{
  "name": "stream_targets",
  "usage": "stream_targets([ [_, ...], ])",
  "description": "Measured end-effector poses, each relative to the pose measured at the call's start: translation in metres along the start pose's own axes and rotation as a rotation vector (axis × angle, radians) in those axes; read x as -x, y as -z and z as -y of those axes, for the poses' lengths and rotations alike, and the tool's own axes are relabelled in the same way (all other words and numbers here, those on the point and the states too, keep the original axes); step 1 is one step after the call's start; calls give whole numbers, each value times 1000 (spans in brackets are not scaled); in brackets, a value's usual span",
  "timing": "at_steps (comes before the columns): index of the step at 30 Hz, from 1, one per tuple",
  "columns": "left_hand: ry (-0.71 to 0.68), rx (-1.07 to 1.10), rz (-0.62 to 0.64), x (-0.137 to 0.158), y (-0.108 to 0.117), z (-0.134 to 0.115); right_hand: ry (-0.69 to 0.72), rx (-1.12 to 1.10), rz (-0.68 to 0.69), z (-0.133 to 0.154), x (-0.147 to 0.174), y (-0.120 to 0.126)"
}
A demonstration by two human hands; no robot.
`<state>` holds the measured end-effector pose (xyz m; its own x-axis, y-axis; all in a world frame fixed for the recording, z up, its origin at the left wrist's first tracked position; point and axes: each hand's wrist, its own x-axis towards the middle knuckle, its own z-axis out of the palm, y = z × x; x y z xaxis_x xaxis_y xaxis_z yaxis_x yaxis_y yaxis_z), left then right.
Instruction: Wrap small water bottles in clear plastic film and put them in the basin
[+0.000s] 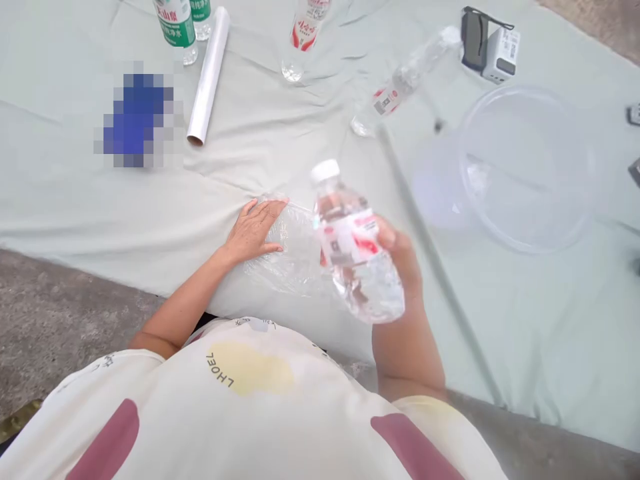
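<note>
My right hand [403,257] grips a clear water bottle [350,247] with a white cap and a red-and-white label. The bottle is tilted, its cap towards the upper left, held above the cloth. My left hand [257,230] lies flat with fingers spread on a sheet of clear plastic film [295,260]. The film is crinkled and spread on the cloth in front of my body; part of it is hidden behind the bottle.
A roll of film [210,77] lies at the upper left by green-labelled bottles [175,23]. Beyond are a red-labelled bottle [303,40], another lying bottle [387,100] and a small device [490,47]. A clear round tub [530,240] stands right on the pale cloth [75,193].
</note>
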<state>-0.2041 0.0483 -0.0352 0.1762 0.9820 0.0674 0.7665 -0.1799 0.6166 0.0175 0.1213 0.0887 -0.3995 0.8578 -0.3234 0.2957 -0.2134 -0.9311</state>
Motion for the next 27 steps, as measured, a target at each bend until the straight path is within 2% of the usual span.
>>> stream_targets([
  [1, -1, 18, -11, 0, -1, 0, -106, -87, 238, -12, 19, -5],
  [2, -2, 33, -20, 0, -1, 0, -182, -122, 386, -24, 30, -12],
  [3, -3, 43, -26, 0, -1, 1, -235, -138, 500, -36, 36, -19],
  [4, -7, 48, -27, 0, -1, 1, -264, -126, 501, -46, 36, -26],
  [7, -25, 33, -18, 2, 1, 2, -269, -90, 248, -65, 17, -46],
  [9, -34, 13, -5, 2, 1, 2, -237, -85, 93, -67, 0, -56],
  [11, -40, -3, 10, 3, 2, 0, -182, 11, -10, -65, -12, -63],
  [15, -56, 12, 95, 5, 15, -6, -133, 304, -102, -58, -18, -72],
  [17, -59, 39, 160, 11, 29, -8, -140, 394, -97, -56, -16, -76],
  [19, -42, 56, 148, 21, 43, -9, -155, 443, -71, -53, -13, -79],
  [21, 58, 34, 14, 35, 52, -10, -172, 470, -46, -50, -10, -82],
  [23, 259, -48, -139, 50, 53, -13, -171, 504, -40, -46, -9, -86],
  [24, 362, -103, -176, 57, 51, -15, -165, 526, -44, -44, -8, -88],
  [25, 442, -157, -178, 64, 47, -17, -160, 546, -50, -42, -8, -90],
  [27, 501, -245, -113, 71, 37, -23, -152, 575, -58, -40, -9, -95],
])
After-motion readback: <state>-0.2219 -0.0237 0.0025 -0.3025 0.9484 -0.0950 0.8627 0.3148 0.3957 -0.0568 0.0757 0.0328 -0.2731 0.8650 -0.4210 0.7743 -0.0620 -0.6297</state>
